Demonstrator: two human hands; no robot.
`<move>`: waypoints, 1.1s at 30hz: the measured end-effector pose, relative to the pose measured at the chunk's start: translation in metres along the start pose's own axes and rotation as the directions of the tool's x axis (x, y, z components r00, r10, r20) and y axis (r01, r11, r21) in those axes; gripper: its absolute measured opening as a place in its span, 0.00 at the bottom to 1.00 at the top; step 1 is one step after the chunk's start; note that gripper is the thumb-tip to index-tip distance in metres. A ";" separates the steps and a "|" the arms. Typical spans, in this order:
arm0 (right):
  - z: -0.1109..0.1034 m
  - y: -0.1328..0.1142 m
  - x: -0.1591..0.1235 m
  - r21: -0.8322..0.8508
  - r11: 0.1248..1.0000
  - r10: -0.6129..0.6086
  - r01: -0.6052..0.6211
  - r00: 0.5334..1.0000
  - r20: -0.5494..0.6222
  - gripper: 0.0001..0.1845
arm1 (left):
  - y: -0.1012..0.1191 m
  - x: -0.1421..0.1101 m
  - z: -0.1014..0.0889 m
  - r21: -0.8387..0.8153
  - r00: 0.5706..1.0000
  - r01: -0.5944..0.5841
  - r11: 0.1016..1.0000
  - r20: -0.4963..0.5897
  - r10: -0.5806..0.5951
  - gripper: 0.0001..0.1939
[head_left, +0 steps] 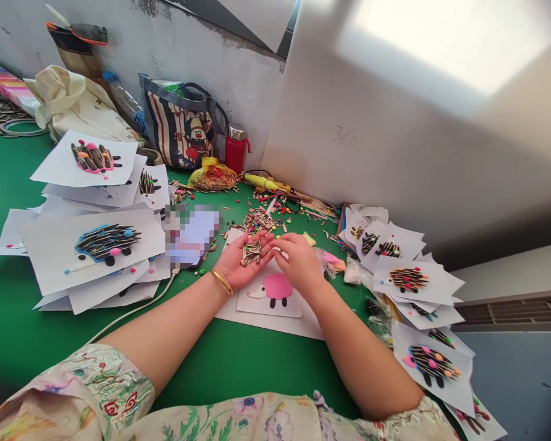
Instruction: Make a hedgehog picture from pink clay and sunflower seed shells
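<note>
The left hand is turned palm up, its fingers loosely extended, with a small heap of striped seeds lying on the palm and fingers. The right hand is drawn in close beside the left fingertips, thumb and fingers bent together; whether anything is pinched between them cannot be told. Below the hands, a white card lies on a larger white sheet on the green table. The card carries a pink clay figure with a pale snout and dark feet; the hands cover the card's upper part, and the right one overlaps the figure's edge. Beyond the hands, loose seeds and coloured beads are scattered, too small and mixed to separate. The phone to the left is blurred into blocks, so its screen is unreadable. A left stack of cards and a right stack of cards show seed-covered animals, many partly hidden by the cards above. At the back stand a striped bag, its contents mostly hidden, and a red bottle. The clear plastic wrapping near the right stack has contents hard to make out.
</note>
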State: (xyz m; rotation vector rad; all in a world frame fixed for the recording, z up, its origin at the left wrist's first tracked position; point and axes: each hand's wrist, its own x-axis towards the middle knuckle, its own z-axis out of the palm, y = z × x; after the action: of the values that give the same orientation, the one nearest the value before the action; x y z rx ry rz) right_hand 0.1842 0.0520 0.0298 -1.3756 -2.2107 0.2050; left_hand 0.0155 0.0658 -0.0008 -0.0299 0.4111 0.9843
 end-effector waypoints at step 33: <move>-0.006 -0.006 -0.056 0.238 0.923 0.215 -0.302 0.919 0.329 0.13 | 0.002 0.000 -0.002 0.023 0.998 -0.048 0.999 -0.043 0.049 0.16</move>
State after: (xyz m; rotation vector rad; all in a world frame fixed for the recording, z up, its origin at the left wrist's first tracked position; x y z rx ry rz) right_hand 0.2016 -0.0002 0.0178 -1.5498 -2.1098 0.8468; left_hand 0.0135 0.0666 -0.0024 -0.0215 0.4647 1.0280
